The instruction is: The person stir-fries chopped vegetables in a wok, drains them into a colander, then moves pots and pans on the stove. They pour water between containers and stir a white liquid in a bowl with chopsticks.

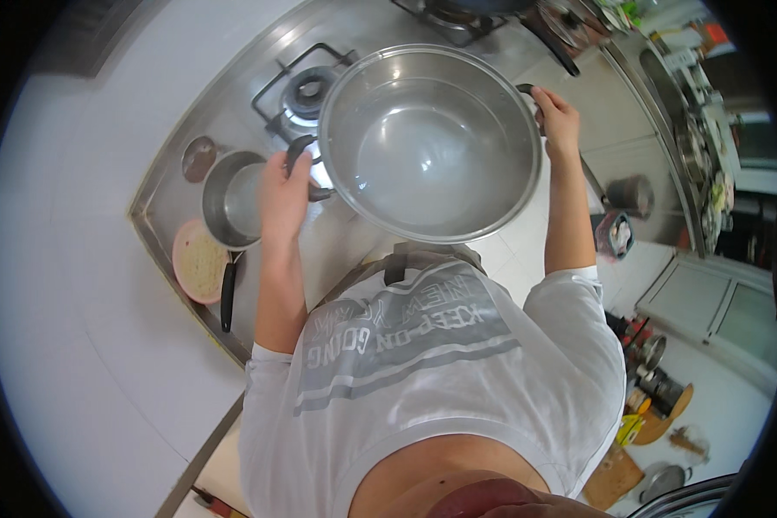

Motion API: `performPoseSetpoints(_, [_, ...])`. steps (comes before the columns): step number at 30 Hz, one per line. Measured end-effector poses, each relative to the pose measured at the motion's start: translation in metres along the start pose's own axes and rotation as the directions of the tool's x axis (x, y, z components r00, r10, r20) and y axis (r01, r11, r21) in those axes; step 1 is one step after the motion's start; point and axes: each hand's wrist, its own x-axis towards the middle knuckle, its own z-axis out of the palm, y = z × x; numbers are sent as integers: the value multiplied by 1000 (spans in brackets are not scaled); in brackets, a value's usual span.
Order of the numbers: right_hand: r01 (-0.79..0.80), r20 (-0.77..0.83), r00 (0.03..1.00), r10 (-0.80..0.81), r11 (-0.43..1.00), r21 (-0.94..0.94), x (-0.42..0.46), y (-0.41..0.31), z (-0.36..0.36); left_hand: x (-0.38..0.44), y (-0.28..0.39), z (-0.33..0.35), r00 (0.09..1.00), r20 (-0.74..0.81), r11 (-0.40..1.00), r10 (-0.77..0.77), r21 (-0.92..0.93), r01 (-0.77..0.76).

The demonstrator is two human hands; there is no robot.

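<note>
A wide stainless steel pot [427, 220] is held in front of my body, over the front of the stove counter. Its inside is shiny, with what looks like clear water in the bottom. My left hand [285, 197] grips the black handle [301, 152] on its left side. Around the opposite handle [526, 89], my right hand [557, 123] is closed. Just left of the pot sits a gas burner [311, 90] with a black pan support, partly covered by the rim. A smaller steel saucepan [223, 201] stands beside my left hand, which hides part of it.
A pink-rimmed plate of pale food [201, 262] lies in the counter corner, by a black handle [228, 298]. A small round dish [199, 158] sits behind the saucepan. Another burner [453, 16] bears a dark pan at the back. On the floor at right is a lined bin [615, 234].
</note>
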Motion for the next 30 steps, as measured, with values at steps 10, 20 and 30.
performPoseSetpoints(10, [27, -150, 988, -26, 1000, 3, -51, 12, -46, -17, 8, 24, 999, 35, 997, 31, -72, -28])
performPoseSetpoints(20, [24, -375, 926, -33, 999, -29, -150, 47, -105, -33, -14, 25, 955, 273, 993, 119, -35, -114])
performPoseSetpoints(30, [-65, -635, 769, 79, 997, 45, -290, 106, -170, -82, -29, 66, 859, 504, 985, 89, 83, -150])
